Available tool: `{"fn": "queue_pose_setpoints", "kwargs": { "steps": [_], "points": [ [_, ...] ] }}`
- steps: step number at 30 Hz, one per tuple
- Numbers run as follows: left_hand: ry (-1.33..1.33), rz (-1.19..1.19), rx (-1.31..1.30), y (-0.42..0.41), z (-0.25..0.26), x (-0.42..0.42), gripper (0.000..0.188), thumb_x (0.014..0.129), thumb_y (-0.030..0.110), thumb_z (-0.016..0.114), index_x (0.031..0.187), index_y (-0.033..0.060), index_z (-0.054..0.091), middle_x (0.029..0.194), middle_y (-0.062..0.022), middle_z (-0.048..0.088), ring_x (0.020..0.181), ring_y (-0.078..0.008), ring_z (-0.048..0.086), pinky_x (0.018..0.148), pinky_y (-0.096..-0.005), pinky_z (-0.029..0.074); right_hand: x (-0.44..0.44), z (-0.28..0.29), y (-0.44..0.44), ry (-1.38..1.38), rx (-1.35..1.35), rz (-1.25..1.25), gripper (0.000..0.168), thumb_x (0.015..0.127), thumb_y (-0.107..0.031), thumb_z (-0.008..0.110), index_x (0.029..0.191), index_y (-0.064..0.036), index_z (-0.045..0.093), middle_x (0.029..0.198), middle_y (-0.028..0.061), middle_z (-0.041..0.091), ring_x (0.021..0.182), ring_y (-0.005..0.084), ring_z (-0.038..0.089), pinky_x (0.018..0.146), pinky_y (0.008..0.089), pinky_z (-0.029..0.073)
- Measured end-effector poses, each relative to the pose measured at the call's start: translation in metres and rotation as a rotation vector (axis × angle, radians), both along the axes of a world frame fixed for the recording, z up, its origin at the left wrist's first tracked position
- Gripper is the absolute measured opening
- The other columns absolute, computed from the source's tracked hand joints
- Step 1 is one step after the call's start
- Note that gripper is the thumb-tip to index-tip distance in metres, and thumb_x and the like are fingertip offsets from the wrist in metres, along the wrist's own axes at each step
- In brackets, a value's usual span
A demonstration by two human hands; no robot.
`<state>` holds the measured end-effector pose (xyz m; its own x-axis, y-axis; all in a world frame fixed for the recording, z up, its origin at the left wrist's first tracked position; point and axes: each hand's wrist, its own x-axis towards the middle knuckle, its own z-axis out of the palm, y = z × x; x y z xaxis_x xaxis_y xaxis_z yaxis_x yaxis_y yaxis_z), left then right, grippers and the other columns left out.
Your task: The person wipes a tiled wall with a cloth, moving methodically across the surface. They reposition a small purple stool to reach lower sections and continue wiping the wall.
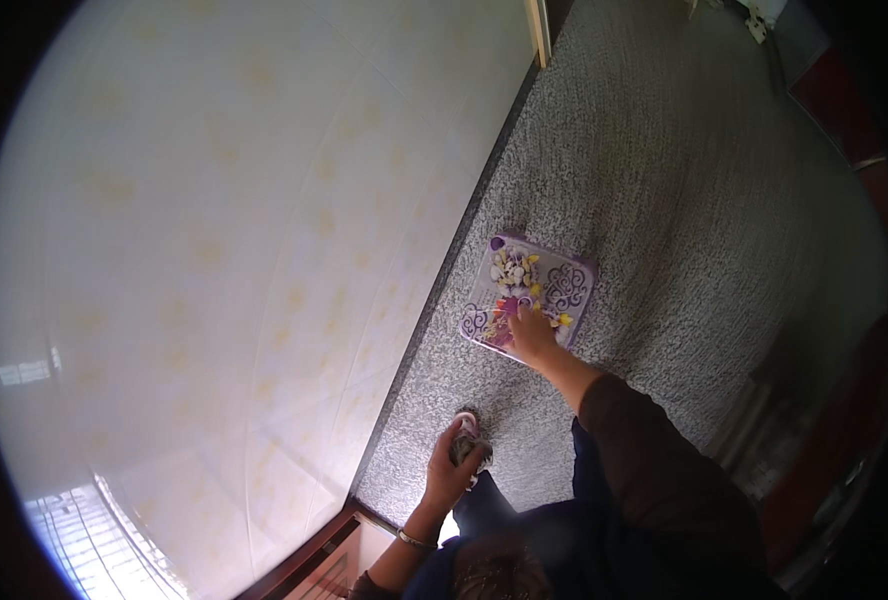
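Observation:
A square plastic stool [562,289], purple-edged and printed with flowers and scrolls, is in the middle of the view, seen from above. My right hand [534,335] reaches over its near edge, with the fingers curled at the centre of the top; the fingertips are partly hidden there. Closer to my body, my left hand [450,463] is closed around a small container [467,426] with a pinkish rounded end and a clear-looking body. My fingers cover much of it, so its exact kind does not show.
The speckled grey floor [639,225] meets a glossy pale tiled wall [226,225] along a dark skirting strip [465,225] on the left. A brown wooden frame [324,536] stands at the lower left. Dark red surfaces [834,105] line the right rim.

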<state>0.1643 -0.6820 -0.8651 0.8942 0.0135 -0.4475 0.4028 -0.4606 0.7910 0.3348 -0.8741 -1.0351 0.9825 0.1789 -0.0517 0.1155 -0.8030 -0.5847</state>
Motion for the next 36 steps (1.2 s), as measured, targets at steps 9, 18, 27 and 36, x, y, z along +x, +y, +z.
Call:
{"fn": "queue_pose_setpoints", "kwargs": {
  "steps": [9, 18, 27, 36],
  "points": [
    [-0.131, 0.105, -0.516, -0.061, 0.146, 0.022, 0.057, 0.083, 0.003, 0.060, 0.132, 0.0044, 0.031, 0.118, -0.0114, 0.050, 0.108, -0.0194, 0.052, 0.091, -0.0319, 0.044, -0.121, 0.224, -0.042, 0.600, 1.427, 0.386, 0.065, 0.086, -0.036, 0.063, 0.132, -0.003, 0.031, 0.123, 0.0119, 0.046, 0.115, 0.0205, 0.045, 0.097, 0.0348, 0.039],
    [-0.274, 0.038, -0.354, -0.058, 0.264, 0.057, 0.028, 0.088, 0.006, 0.058, 0.114, -0.0007, 0.053, 0.089, -0.0082, 0.061, 0.072, -0.0127, 0.060, 0.057, -0.0258, 0.053, -0.078, 0.335, -0.089, 0.682, 1.689, 0.008, 0.030, 0.092, -0.018, 0.052, 0.119, -0.005, 0.050, 0.103, 0.0090, 0.060, 0.093, 0.0181, 0.060, 0.075, 0.0290, 0.052],
    [-0.878, -0.414, -0.011, -0.039, 0.313, 0.054, 0.043, 0.078, 0.002, 0.065, 0.119, 0.0076, 0.054, 0.095, -0.0111, 0.064, 0.083, -0.0223, 0.064, 0.067, -0.0302, 0.053, -0.093, 0.417, -0.020, 0.753, 1.789, 0.294, 0.050, 0.089, -0.029, 0.054, 0.132, -0.007, 0.038, 0.117, 0.0072, 0.055, 0.104, 0.0188, 0.057, 0.085, 0.0330, 0.048],
    [-1.361, -0.193, 0.519, 0.052, 0.454, 0.078, 0.038, 0.075, 0.005, 0.068, 0.112, 0.0096, 0.060, 0.102, -0.0074, 0.064, 0.098, -0.0291, 0.058, 0.080, -0.0370, 0.050, -0.047, 0.479, -0.028, 0.134, 1.428, 0.204, 0.036, 0.086, -0.008, 0.042, 0.122, 0.000, 0.045, 0.116, 0.0114, 0.055, 0.106, 0.0209, 0.055, 0.089, 0.0352, 0.046]
  ]
}}
